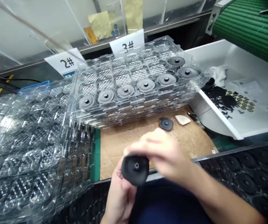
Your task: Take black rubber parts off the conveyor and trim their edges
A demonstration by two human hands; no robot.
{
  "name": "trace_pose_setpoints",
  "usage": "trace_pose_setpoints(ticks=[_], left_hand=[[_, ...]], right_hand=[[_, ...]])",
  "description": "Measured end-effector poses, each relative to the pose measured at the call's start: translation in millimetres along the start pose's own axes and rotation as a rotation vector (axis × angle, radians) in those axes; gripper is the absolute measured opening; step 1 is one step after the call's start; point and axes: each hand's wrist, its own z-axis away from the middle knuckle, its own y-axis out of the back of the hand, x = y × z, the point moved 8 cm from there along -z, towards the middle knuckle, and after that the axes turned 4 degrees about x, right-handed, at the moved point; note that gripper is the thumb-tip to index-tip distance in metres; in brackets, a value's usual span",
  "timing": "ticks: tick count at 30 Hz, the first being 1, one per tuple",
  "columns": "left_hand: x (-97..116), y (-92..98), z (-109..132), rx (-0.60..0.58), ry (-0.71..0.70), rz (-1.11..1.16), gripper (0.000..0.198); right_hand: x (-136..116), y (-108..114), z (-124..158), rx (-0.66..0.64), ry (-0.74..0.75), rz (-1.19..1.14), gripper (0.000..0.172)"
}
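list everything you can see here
tray discs: 7, grey, in top tray of centre stack
centre tray stack: 1, clear, on the cardboard
left tray stack: 1, clear, left of centre stack
number cards: 2, white, 2# and 3#, behind centre stack
cardboard: 1, brown, under centre stack
loose disc: 1, black, on cardboard
beige piece: 1, beige, beside loose disc
bin: 1, white, at right
black pieces: many, black, in bin
ribbed surface: 1, green, top right
lower discs: several, black, lower right
held disc: 1, black, in both hands
left hand: 1, bare, under held disc
right hand: 1, bare, over held disc
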Motion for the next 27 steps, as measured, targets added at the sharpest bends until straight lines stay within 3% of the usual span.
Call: trace_pose_setpoints(ticks=[2,4,8,11,14,17,19,23,24,27], left_hand=[[1,5.8,-4,-0.009,-0.01,0.055,0.059],[3,11.7,-6,-0.019,-0.015,0.109,0.057],[4,15.0,-8,-0.043,0.003,0.152,0.055],[2,10.3,-9,-0.051,0.032,0.152,0.055],[-1,3.9,-8,-0.078,0.039,0.148,0.054],[-8,5.1,-6,-0.093,0.071,0.162,0.051],[-14,11.0,-5,-0.088,0.133,0.163,0.05],[-17,20.8,-7,-0.043,0.159,0.11,0.053],[-16,18.7,-7,-0.045,0.159,0.094,0.052],[-13,4.2,-4,-0.078,0.184,0.081,0.043]], right_hand=[[51,-6,14,-0.003,-0.244,0.052,0.026],[86,-20,36,-0.037,-0.341,0.08,0.023],[109,-48,74,-0.125,-0.372,0.064,0.021],[96,-39,71,-0.109,-0.41,0.075,0.021],[59,-9,42,0.055,-0.416,0.057,0.023],[0,10,12,0.221,-0.173,-0.036,0.023],[-29,1,3,0.121,-0.026,-0.058,0.024],[-29,-31,3,-0.252,-0.113,-0.038,0.018],[-27,-32,1,-0.242,-0.118,-0.011,0.018],[-30,-18,-7,-0.017,-0.035,0.064,0.025]])
